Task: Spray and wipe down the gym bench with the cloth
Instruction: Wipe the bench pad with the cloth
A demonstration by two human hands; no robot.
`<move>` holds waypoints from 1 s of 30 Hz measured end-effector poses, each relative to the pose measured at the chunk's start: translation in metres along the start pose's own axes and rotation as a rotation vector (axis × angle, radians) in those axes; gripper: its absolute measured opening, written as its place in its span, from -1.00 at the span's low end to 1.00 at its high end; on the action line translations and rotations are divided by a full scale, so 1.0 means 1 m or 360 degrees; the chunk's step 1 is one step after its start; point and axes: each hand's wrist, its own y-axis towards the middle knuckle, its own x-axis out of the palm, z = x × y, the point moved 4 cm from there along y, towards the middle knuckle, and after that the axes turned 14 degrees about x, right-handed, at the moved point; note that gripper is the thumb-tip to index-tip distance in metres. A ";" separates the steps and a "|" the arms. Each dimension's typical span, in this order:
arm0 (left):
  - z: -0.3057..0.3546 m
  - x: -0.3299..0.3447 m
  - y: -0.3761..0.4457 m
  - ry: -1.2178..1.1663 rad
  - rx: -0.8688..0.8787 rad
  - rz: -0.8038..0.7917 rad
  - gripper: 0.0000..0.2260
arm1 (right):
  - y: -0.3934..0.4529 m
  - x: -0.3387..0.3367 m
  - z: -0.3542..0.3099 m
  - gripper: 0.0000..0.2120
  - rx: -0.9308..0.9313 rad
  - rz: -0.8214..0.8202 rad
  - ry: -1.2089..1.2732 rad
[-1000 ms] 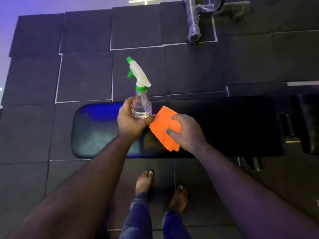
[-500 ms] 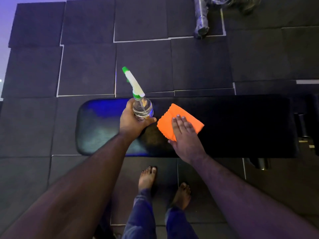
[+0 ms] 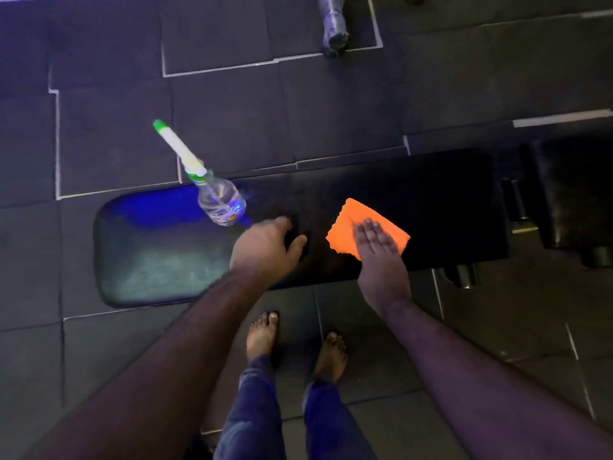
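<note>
The cloth (image 3: 368, 227) lies flat on the dark padded surface (image 3: 159, 260) toward its right half, between the near and far long edges, with the right hand (image 3: 381, 260) pressing it down, fingers together and laid straight across its near corner; that grip is a flat-palm press, not a pinch. It looks thin, soft and light, with a zigzag-cut edge, so it will likely bunch or fold if pushed from one corner; a broad palm over its middle should drag it evenly. The padding looks smooth and a little glossy, so the cloth will probably slide easily, more so where it is wet. The spray bottle (image 3: 220, 204) stands tilted near the far edge of the surface, left of centre, its white and green nozzle (image 3: 177, 147) leaning out past that edge. The left hand (image 3: 265, 250) is just beside its base, fingers spread and curled loosely, holding nothing. The bottle is clear plastic, partly filled, and seems light and easy to tip; the neck below the trigger looks the safest place to take it.
</note>
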 end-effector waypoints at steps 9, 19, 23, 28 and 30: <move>0.014 0.071 0.078 0.0188 0.0445 0.0081 -0.17 | 0.003 0.015 0.021 0.13 0.0299 0.0074 0.0028; 0.040 0.098 0.065 0.0239 0.0551 0.0219 -0.04 | 0.017 0.003 0.114 -0.23 0.0720 0.0506 0.0202; 0.049 0.120 0.062 0.0424 0.0583 0.0165 0.05 | 0.044 -0.023 0.146 -0.36 0.1018 0.0558 0.0354; 0.045 0.121 0.063 0.0452 0.0608 0.0154 0.07 | -0.031 0.023 0.076 -0.27 0.0613 0.0342 0.0428; 0.046 0.121 0.062 0.0450 0.0604 0.0134 0.07 | -0.016 0.015 0.092 -0.23 0.0629 0.0381 0.0446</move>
